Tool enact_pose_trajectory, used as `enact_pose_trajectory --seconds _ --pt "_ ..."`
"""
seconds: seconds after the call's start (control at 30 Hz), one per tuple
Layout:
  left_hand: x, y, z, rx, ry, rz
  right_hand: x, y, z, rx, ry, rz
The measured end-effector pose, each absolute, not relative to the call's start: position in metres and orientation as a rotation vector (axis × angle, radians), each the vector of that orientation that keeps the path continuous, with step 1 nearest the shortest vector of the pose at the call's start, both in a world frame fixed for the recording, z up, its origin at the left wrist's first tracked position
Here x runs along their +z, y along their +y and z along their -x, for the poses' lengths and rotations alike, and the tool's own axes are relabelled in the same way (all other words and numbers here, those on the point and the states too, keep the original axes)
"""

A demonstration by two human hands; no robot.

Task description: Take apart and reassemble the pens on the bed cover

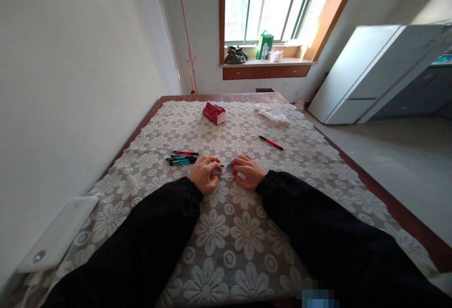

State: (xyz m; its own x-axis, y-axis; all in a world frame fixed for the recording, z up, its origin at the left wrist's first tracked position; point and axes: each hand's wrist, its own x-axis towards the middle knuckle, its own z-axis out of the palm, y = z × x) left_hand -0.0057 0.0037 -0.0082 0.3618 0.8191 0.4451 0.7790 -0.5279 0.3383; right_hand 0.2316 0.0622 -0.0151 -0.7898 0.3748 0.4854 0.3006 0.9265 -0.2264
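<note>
My left hand (205, 174) and my right hand (248, 172) rest close together on the flowered tablecloth, fingers curled in. A small dark pen end (221, 165) sticks out from the left fingertips. Facing it, a light blue pen piece (228, 165) shows at the right fingertips, with a narrow gap between the two. Thin clear plastic (226, 175) lies under and between the hands; its shape is mostly hidden. Left of my left hand is a pile of blue and black pens (181, 160), with a red pen (186, 153) just behind it.
A red and black pen (270, 142) lies farther out on the right. At the back are a red tissue pack (214, 113) and a crumpled white plastic bag (272, 115). A white device (58, 235) stands by the wall at the near left.
</note>
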Motion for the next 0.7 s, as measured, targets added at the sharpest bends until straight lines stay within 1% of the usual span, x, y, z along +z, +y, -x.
enact_pose_trajectory --seconds 0.4,0.7 --pt "-0.0065 0.0022 0.0037 0.852 1.649 -2.500 -0.0133 0.0604 -0.2313 0.230 -2.501 0.488" --pt "-0.0060 0.0020 0.0042 0.815 1.625 -2.524 -0.0126 0.0608 -0.2321 0.193 -2.514 0.542"
